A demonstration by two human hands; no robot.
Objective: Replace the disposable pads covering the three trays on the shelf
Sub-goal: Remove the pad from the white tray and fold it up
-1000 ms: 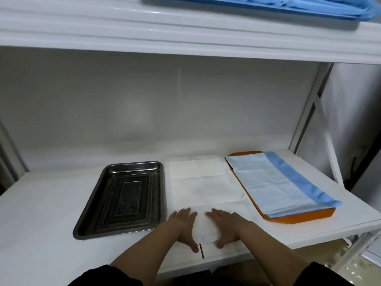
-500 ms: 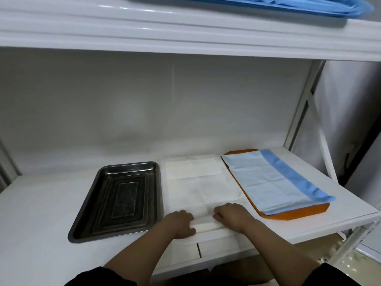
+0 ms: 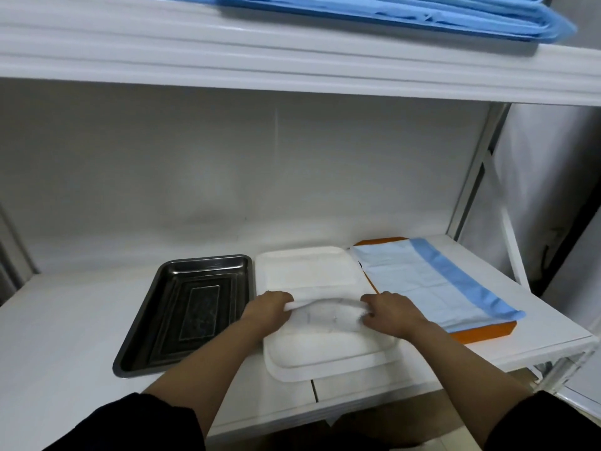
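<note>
The white pad (image 3: 328,309) is bunched up across the middle of the white tray (image 3: 325,362) (long axis running front to back on the shelf (image 3: 58,336)), both hands curled tight on it: left hand (image 3: 266,309) at one end, right hand (image 3: 388,312) at the other. Steel tray (image 3: 185,312) sits left, blue-padded orange tray (image 3: 478,332) right.

- A white shelf (image 3: 65,336) carries three trays side by side.
- At 9 o'clock: a bare steel tray (image 3: 188,310).
- At centre: a white tray (image 3: 325,359), touching the steel one.
- At 3 o'clock: an orange tray (image 3: 471,333) under a light-blue pad (image 3: 419,284).
- At 12 o'clock, the upper shelf (image 3: 292,56) holds folded blue sheets (image 3: 422,11).
</note>
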